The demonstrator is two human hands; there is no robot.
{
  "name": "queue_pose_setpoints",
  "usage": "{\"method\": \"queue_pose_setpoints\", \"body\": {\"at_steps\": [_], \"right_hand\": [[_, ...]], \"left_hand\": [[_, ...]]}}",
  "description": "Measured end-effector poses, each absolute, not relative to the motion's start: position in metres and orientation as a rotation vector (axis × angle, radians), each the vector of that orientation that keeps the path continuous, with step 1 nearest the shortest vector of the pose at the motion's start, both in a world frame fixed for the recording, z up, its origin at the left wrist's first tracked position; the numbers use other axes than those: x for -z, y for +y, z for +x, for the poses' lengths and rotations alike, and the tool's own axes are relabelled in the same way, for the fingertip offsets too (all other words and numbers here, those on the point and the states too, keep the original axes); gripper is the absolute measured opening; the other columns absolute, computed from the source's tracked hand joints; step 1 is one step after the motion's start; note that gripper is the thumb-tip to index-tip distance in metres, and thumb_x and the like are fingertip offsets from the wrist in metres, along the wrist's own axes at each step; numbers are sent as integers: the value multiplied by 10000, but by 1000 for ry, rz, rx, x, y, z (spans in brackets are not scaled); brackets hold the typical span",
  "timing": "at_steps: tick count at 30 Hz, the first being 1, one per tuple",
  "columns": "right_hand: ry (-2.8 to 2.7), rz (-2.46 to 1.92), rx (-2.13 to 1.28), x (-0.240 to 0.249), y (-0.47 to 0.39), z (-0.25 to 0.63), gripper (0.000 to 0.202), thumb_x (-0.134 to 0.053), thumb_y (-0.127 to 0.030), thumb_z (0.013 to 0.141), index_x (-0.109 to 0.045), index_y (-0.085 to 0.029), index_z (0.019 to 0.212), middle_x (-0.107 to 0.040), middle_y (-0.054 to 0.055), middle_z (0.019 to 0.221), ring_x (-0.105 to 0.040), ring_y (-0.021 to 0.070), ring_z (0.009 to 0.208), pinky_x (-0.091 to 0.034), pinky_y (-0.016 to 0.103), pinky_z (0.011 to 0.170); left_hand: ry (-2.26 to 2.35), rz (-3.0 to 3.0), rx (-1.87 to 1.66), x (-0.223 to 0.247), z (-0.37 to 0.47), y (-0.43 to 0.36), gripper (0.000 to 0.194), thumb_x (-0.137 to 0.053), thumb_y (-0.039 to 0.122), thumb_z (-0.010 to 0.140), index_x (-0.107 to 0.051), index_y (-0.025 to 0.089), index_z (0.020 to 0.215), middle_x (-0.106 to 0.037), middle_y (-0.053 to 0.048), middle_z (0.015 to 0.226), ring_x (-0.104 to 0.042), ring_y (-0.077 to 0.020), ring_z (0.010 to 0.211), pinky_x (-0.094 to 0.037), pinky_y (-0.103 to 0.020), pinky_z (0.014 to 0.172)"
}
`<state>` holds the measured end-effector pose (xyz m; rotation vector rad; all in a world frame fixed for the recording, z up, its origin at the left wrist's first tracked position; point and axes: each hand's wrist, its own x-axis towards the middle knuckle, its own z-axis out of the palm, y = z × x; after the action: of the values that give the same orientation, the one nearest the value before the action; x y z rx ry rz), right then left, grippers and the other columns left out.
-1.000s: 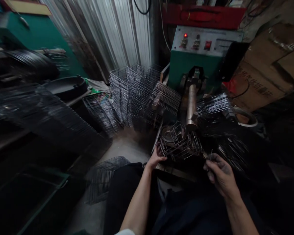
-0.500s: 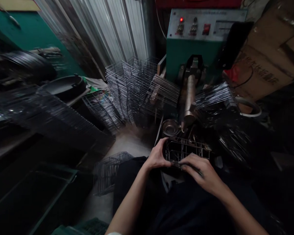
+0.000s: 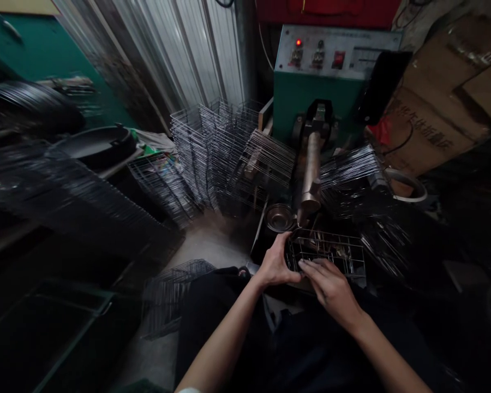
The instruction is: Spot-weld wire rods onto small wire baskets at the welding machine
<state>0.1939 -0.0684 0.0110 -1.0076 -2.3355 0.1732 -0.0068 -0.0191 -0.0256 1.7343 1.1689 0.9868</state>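
Wire frame (image 3: pixel 331 252) is lying directly in front of the person, its long axis running roughly left to right, across the line of the forearms. Its left end is sitting just on the near side of the tip of the metal cylinder (image 3: pixel 311 172), which is pointing toward the person from the green machine (image 3: pixel 288 101); contact between tip and wire cannot be told.

Left hand (image 3: pixel 275 266): grasping the left end, thumb and fingers spanning it. Of the two hands, this one is sitting nearer the cylinder tip and the round metal dish (image 3: pixel 279 217).

Right hand (image 3: pixel 330 283): lying along the near long side, fingers together, fingertips pointing left toward the left thumb. Whether it is pinching anything cannot be told.

Key relation: the frame's right end is extending past the right hand, apparently ungripped.
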Motion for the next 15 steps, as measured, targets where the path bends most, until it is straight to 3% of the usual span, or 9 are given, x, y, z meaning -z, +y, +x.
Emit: {"method": "queue_pose_setpoints", "body": {"at_steps": [8, 15], "right_hand": [[-2261, -1009, -165, -16, -46, 192, 433, -495, -76, 952, -618, -270, 1319, -719, 62, 1192, -675, 237, 1070, -574, 438, 905], [-2274, -992, -161, -16, -41, 192, 414, -509, -85, 960, -610, -260, 1321, -715, 56, 1202, -662, 227, 1103, -565, 416, 913]], "left_hand": [[1109, 1762, -1012, 29, -5, 7, 1113, -873, 305, 496, -310, 239, 1454, -449, -123, 1440, -493, -336, 1301, -424, -491, 1088], [1088, 1724, -1037, 32, -4, 9, 1104, -873, 324, 509, -310, 227, 1453, -455, -124, 1423, -484, -328, 1309, -419, -478, 1094]]}}
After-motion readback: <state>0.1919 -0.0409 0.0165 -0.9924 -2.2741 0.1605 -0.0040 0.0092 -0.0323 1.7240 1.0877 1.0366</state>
